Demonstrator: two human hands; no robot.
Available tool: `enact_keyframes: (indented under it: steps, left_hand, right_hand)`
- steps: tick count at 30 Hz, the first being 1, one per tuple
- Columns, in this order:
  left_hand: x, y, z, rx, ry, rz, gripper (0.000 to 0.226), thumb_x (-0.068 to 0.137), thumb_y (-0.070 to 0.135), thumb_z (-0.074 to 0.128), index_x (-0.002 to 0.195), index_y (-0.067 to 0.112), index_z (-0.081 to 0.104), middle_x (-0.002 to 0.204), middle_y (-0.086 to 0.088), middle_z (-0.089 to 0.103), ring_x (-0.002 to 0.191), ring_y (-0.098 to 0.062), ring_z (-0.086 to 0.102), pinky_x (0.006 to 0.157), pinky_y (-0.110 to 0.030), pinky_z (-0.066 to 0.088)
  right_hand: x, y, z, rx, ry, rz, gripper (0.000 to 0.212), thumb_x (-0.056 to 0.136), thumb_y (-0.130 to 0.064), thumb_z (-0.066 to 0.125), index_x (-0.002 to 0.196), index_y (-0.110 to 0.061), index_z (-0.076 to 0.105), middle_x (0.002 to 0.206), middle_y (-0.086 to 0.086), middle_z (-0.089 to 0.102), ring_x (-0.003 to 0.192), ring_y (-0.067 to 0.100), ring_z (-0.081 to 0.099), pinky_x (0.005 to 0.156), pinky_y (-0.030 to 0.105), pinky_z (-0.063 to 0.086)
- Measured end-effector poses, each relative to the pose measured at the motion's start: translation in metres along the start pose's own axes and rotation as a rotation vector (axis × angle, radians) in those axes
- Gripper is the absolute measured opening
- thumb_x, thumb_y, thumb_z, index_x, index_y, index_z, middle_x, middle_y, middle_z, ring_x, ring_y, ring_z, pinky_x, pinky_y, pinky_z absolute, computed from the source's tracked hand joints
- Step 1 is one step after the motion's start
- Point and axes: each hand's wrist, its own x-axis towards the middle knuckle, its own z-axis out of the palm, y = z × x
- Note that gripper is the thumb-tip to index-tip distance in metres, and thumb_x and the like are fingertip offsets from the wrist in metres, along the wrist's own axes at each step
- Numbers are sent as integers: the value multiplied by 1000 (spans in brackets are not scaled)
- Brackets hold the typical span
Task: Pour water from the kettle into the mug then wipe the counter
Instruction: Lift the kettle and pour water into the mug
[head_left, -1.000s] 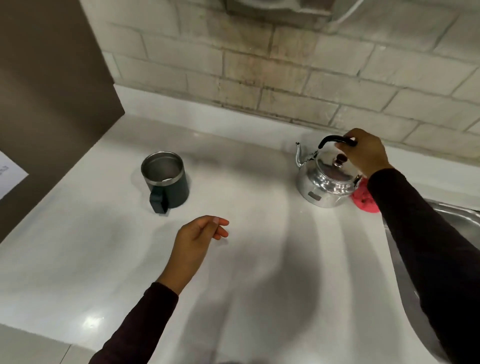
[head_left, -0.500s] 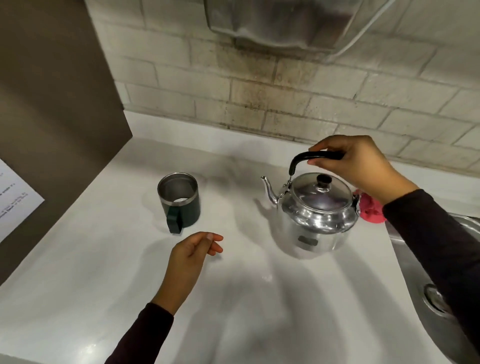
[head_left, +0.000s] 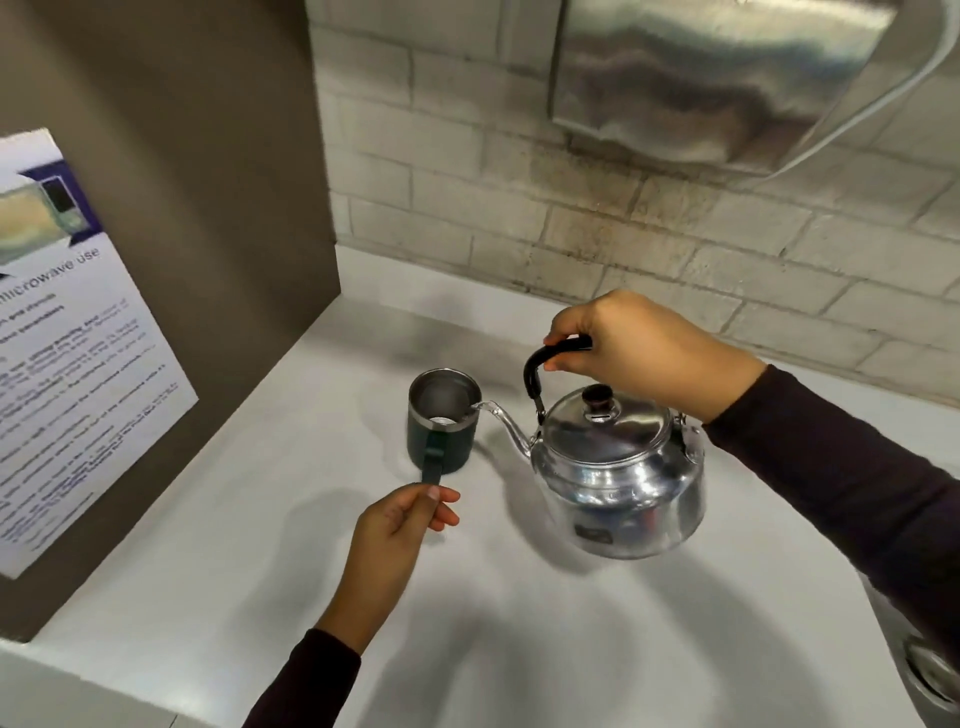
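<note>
The right hand (head_left: 644, 353) grips the kettle (head_left: 618, 467) handle, spout at the mug (head_left: 441, 421) rim to pour. The left hand (head_left: 395, 535) pinches the mug's handle near, probably to steady it.

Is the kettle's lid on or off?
On. The kettle hangs from the right hand, its domed lid seated, knob up.

Microwave notice (head_left: 67, 332), steel wall dispenser (head_left: 727, 78)
</note>
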Motion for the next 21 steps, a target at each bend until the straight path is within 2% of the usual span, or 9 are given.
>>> enact_keyframes:
  steps: [8,13,17,21]
  left_hand:
    - [12,-3,-16,-39,25,-21,36,94,19,47,75,34,73,74,6,74,73,-9,66,75,-24,52]
    - [19,-4,-20,-53,28,-16,35,94,18,47,75,32,73,74,7,74,70,-6,65,69,-17,50]
    - [22,-4,-19,-56,22,-13,34,94,18,47,75,31,73,74,6,75,71,-7,65,71,-19,50]
    - [24,-4,-17,-54,11,-12,36,94,18,47,74,34,73,74,7,75,72,-8,66,73,-22,50]
  right_hand:
    - [37,-15,-1,-118,-58,-12,18,79,-34,71,93,-24,70,85,-1,69,69,17,60,57,29,48]
    - [45,-20,-5,-160,-80,-29,16,78,-37,72,90,-26,70,78,-7,60,61,-1,49,46,20,33]
    - [46,-26,-7,-182,-112,-46,14,78,-37,71,87,-27,70,69,-16,54,58,-2,47,45,19,27]
    - [45,-31,-10,-228,-132,-62,14,79,-38,70,87,-26,69,67,-15,50,55,0,44,44,21,25]
